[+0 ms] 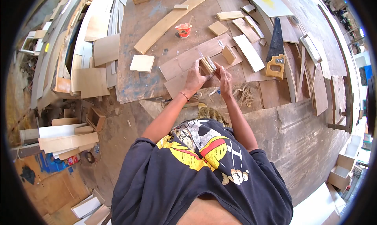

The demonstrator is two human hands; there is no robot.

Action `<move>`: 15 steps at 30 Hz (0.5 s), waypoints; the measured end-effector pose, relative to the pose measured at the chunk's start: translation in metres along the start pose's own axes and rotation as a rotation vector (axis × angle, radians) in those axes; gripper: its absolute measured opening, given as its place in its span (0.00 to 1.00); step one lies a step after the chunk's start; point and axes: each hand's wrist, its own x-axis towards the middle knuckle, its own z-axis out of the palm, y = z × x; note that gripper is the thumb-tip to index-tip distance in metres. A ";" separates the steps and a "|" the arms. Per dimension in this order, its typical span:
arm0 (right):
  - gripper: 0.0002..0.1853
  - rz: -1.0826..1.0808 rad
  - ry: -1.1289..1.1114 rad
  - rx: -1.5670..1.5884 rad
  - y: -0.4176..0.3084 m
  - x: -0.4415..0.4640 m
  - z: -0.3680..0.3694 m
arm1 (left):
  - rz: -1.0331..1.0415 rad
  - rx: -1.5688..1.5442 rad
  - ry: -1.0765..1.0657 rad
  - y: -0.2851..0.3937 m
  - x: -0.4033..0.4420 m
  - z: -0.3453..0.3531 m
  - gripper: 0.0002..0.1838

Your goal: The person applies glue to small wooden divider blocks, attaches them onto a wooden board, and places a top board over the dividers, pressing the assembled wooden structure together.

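Note:
Both my hands meet over the near edge of the wooden table (147,81). My left hand (195,79) grips a small stack of thin wooden pieces (207,65) from the left, its fingers wrapped round it. On the right side, my right hand (224,78) presses its fingers against the same pieces. A small square wooden block (229,54) stands just right of my hands, on flat brown boards (184,60). Beyond my hands sits a red and white cup (183,31) with a stick (191,21) in it.
A handsaw (276,48) with a wooden handle lies at the right among boards. A white panel (249,53) and a long plank (169,25) lie on the table. Stacked boards (94,25) stand at the left. A pale square piece (141,63) lies near the table's left edge.

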 end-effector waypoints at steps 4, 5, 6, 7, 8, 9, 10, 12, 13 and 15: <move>0.24 -0.009 -0.033 -0.035 0.002 0.001 0.000 | 0.001 0.014 0.002 -0.001 0.000 0.001 0.38; 0.24 -0.005 -0.032 -0.047 0.001 0.000 0.001 | 0.000 0.014 0.002 -0.002 0.000 0.001 0.38; 0.24 -0.001 -0.030 -0.059 0.000 0.000 0.001 | 0.002 0.007 0.002 -0.002 0.000 0.001 0.38; 0.24 0.000 -0.029 -0.060 0.000 0.001 0.001 | 0.004 -0.001 0.003 -0.003 0.000 0.002 0.38; 0.24 -0.001 -0.026 -0.060 0.000 0.001 0.002 | 0.003 -0.002 0.002 -0.004 0.000 0.003 0.38; 0.24 -0.002 -0.024 -0.059 0.001 0.001 0.002 | 0.014 -0.013 0.002 -0.004 0.000 0.003 0.38; 0.24 -0.001 -0.025 -0.061 0.001 0.001 0.002 | 0.026 -0.025 0.001 -0.005 0.000 0.003 0.38; 0.24 -0.044 -0.043 -0.104 0.001 0.001 0.001 | 0.010 -0.039 -0.010 -0.005 0.000 0.003 0.38; 0.24 -0.042 -0.045 -0.106 0.002 0.001 0.001 | -0.006 -0.052 -0.022 -0.004 0.000 0.002 0.38; 0.24 -0.033 -0.042 -0.103 0.002 0.001 0.001 | -0.015 -0.049 -0.024 -0.002 -0.001 0.001 0.38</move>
